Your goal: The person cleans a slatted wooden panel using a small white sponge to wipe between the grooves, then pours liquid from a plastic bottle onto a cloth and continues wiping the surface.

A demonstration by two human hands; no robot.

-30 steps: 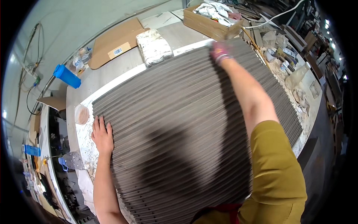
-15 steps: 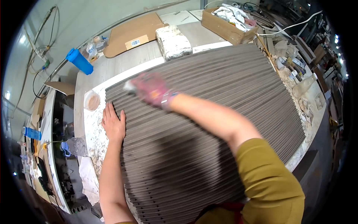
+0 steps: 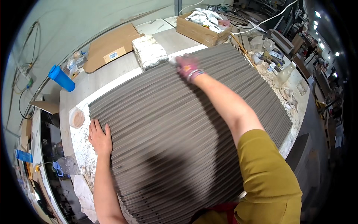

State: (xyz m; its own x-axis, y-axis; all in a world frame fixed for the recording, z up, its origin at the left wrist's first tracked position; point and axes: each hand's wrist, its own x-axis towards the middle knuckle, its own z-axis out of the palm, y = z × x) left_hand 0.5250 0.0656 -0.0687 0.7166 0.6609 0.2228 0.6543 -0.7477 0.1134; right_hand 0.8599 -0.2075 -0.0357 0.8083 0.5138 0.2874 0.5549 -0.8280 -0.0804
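Observation:
Long grey-brown ridged strips (image 3: 160, 112), lying side by side, form a broad ribbed surface over the table. My bare left hand (image 3: 100, 137) rests flat on their left edge, fingers stretched out and thumb apart. Far across, near the strips' back edge, my right hand (image 3: 189, 68) wears a pink-maroon glove and is smeared by motion. Its fingers look closed, and a small whitish thing shows at their front; what it is, I cannot make out. Just left of that hand stands a white-smeared block (image 3: 149, 52).
A round tub (image 3: 77, 117) sits by the left edge, with a blue bottle (image 3: 61, 78) beyond. At the back lie flat cardboard (image 3: 108, 46) and a carton (image 3: 197, 31) of white cloths. Along the right edge are a stick (image 3: 244, 52), a clear bottle (image 3: 284, 74) and scraps.
My gloved right hand has swept from the left part of the strips to the right and away from me. My left hand stays at the left edge; the whole view has shifted.

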